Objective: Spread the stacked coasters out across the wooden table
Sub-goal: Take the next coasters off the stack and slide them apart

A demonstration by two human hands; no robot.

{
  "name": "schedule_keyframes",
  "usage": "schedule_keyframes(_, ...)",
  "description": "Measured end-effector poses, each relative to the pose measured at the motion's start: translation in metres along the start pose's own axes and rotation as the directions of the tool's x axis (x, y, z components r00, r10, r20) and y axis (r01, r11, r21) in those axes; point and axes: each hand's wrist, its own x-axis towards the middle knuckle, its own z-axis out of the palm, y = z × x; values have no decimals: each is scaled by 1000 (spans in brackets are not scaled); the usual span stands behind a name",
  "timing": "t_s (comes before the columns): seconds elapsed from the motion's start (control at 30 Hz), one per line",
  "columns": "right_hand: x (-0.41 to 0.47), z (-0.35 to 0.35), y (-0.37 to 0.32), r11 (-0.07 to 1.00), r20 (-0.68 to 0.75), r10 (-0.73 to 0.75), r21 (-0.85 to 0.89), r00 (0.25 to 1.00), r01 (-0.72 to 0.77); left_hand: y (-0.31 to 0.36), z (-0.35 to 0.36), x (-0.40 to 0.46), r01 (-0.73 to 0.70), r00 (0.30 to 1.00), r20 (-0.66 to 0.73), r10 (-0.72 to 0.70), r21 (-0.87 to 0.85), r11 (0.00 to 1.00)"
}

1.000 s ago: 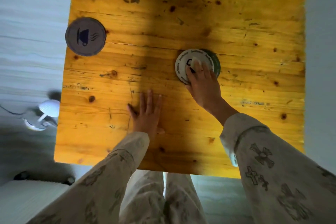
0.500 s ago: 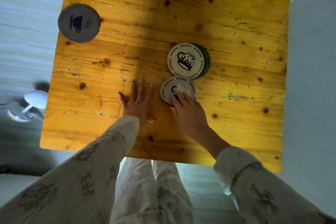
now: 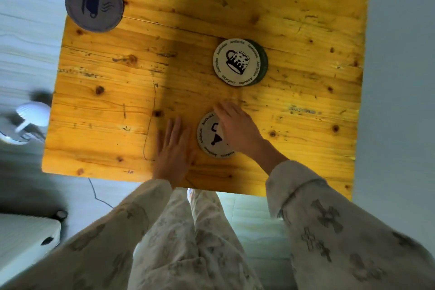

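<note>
- The wooden worktop (image 3: 294, 19) fills the upper and middle frame, most of its surface bare.
- The grey teacup coaster (image 3: 94, 5) lies alone at the upper left, overhanging the worktop's left edge a little.
- The coaster stack (image 3: 240, 61) sits right of centre, a white beer-mug coaster on top and darker ones showing beneath at its right side.
- The right hand (image 3: 237, 126) lies lower centre, flat over a single white coaster (image 3: 209, 139), fingers (image 3: 222, 110) together and pressing down, not clamped round it.
- The left hand (image 3: 173, 148) rests palm down just left of that coaster, fingers slightly apart, holding nothing.
- The stack lies straight up-frame from the right hand's fingertips, near; I'd say that hand is the closer one for the next coaster.
</note>
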Motion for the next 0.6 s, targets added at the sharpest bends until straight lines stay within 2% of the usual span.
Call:
schedule_keyframes(0.1,13,-8,0,1000,96,15,0,995,-16,8,18,-17,4,999,44,-6,51,999)
schedule_keyframes(0.23,1,-4,-3,996,22,91,12,996,-91,19,26,-14,62,995,66,-72,149,987)
schedule_keyframes(0.43,-37,21,12,947,-4,287,151,958,-283,13,21,-13,2,996,82,-21,228,974)
schedule_keyframes(0.5,-53,30,14,887,-9,387,277,922,-370,11,16,-10,-29,995,104,5,232,972)
schedule_keyframes(0.6,-72,42,12,721,40,538,496,842,-485,6,4,-1,-47,995,100,29,184,982)
